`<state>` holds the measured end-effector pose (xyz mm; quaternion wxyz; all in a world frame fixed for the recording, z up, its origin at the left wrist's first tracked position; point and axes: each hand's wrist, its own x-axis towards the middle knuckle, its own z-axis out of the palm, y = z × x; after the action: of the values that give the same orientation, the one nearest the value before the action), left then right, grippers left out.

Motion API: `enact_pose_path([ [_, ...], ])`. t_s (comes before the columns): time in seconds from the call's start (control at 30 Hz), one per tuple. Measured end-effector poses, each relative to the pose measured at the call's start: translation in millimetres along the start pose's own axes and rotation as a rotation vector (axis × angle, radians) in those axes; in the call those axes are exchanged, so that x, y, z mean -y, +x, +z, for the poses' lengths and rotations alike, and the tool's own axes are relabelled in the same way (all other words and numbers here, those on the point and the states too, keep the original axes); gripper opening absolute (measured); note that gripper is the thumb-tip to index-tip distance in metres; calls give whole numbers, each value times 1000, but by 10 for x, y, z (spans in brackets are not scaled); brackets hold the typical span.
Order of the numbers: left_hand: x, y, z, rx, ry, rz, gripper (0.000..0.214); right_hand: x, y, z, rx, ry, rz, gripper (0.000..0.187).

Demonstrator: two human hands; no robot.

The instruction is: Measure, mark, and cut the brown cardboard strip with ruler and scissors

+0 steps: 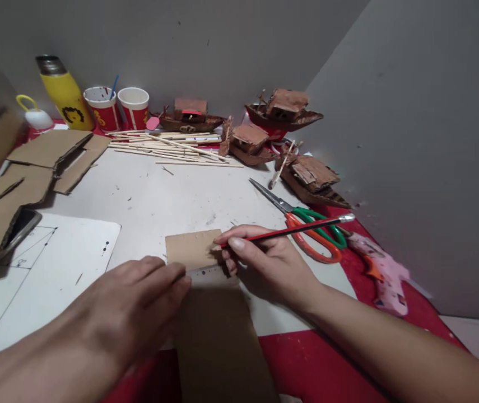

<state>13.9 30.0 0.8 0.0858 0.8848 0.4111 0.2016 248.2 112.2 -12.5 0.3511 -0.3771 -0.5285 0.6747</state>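
A strip of brown cardboard (191, 247) lies in front of me on the white table top, running toward my body. My left hand (138, 302) rests flat on it, fingers together, pressing down what looks like a clear ruler (209, 275) across the strip. My right hand (264, 260) is closed on a red and black pencil (302, 228), its tip at the cardboard just above the ruler's edge.
Green and orange scissors (306, 224) and a pink glue gun (384, 274) lie right of my hand. Several cardboard model boats (312, 179) stand at the back right, wooden sticks (172, 146), two cups (134, 106), a yellow flask (65, 92) behind. Cardboard sheets (41, 162) and a drawn paper (41, 268) lie left.
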Motion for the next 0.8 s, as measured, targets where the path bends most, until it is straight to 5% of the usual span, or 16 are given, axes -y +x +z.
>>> enact_pose_path([
  [0.13,-85,28,174,39,183,167,47,58,27,-66,-105,62,-31,23],
  [0.33,-176,146,153,269,161,144,71,-76,66,-134,-167,157,-29,23],
  [0.8,-284,168,105,404,280,156,72,-35,108,-119,-99,95,17,25],
])
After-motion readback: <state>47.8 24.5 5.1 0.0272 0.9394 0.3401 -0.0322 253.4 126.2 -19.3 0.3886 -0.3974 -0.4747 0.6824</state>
